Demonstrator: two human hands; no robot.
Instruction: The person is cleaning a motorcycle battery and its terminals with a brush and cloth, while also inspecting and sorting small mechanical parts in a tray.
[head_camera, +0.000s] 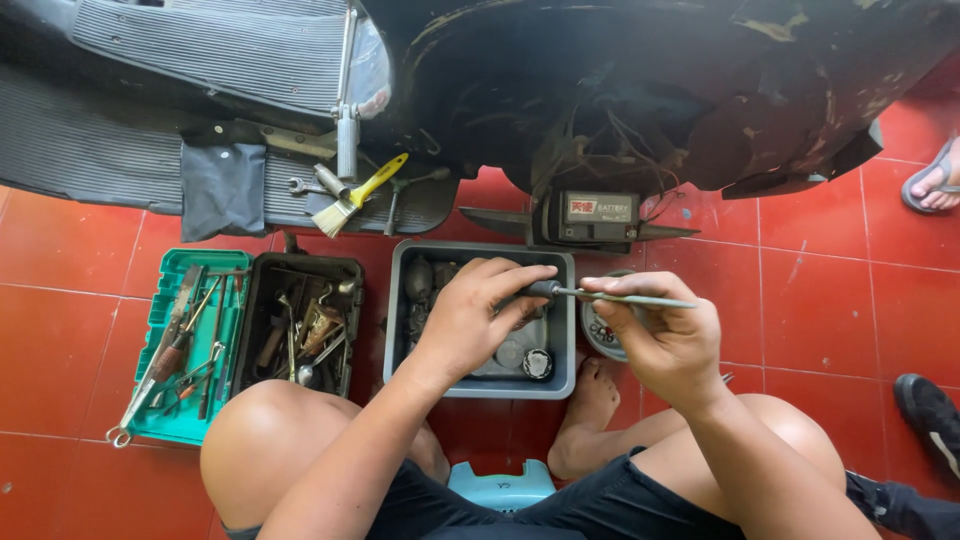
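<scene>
- Left hand (475, 315) pinches the dark end of a thin rod (610, 296), above the grey tray (398, 300).
- Right hand (660, 335) curls around the rod's shaft past the tray's right rim; the tip juts free to the right.
- Green tray (158, 310) and black tool box (262, 290) sit touching, left of the grey tray.
- Bare red tile (830, 300) lies right.
</scene>
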